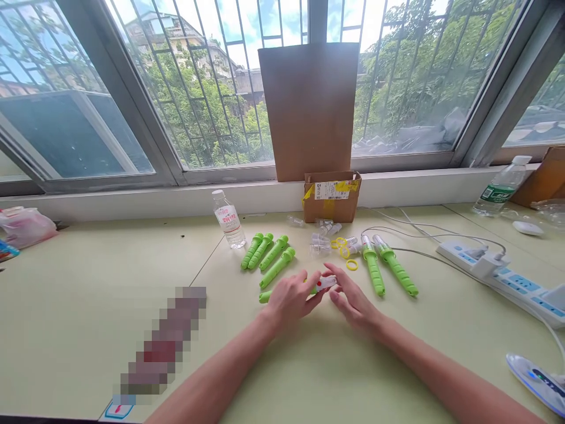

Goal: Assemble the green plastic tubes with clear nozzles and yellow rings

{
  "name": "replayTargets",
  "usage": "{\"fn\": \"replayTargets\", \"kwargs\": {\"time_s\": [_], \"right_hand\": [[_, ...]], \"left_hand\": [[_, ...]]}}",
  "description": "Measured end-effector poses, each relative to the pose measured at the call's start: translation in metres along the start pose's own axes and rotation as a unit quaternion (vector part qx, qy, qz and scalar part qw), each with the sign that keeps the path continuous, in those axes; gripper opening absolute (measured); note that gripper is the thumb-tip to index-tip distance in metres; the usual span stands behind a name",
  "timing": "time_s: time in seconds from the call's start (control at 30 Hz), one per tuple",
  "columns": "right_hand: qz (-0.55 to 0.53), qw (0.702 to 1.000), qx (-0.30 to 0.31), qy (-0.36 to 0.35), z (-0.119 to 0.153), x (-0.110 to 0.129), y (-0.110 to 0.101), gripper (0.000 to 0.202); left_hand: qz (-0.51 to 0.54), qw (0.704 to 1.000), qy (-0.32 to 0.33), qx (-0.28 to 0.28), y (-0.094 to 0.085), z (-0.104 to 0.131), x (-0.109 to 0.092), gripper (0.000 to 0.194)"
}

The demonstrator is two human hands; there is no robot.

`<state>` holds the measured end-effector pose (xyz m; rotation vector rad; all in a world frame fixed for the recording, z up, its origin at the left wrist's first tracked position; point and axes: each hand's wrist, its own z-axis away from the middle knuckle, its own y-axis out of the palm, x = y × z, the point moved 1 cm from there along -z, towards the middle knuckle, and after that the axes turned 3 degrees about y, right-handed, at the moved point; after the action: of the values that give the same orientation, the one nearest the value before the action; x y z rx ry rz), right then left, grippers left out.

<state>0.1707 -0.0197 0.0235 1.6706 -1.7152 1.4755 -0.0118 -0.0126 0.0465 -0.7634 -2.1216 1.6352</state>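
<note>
My left hand (291,297) is closed around a green ridged stick (265,297) that lies crosswise. Its handle end sticks out on the left, and its white and clear end (326,283) with a red spot shows on the right. Beside that clear end is my right hand (353,297), its fingers apart and curved around the tip; whether they touch it is hard to tell. Several similar green sticks (277,268) lie just beyond my left hand. Two more green sticks (375,268), fitted with clear tops, lie to the right of my right hand.
Yellow rings (352,265) and clear plastic caps (321,247) are scattered before a small cardboard box (331,200). A water bottle (229,219) stands left of them. On the right are a power strip (507,277), cables and another bottle (501,187). A blurred patch covers something at left.
</note>
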Motion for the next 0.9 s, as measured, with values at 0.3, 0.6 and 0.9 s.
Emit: {"fn": "replayTargets", "kwargs": {"time_s": [0.3,0.6,0.9], "right_hand": [[0.118,0.985,-0.121,0.034,-0.018,-0.033,-0.009,0.041],[0.247,0.962,-0.117,-0.007,-0.046,-0.055,-0.013,0.040],[0.339,0.937,-0.088,0.014,-0.087,-0.058,-0.007,0.048]], "left_hand": [[-0.043,0.998,-0.043,0.031,0.013,-0.007,0.010,0.032],[-0.051,0.997,-0.039,0.052,0.012,-0.009,0.012,0.031],[-0.054,0.996,-0.047,0.043,0.013,-0.009,0.011,0.029]]}}
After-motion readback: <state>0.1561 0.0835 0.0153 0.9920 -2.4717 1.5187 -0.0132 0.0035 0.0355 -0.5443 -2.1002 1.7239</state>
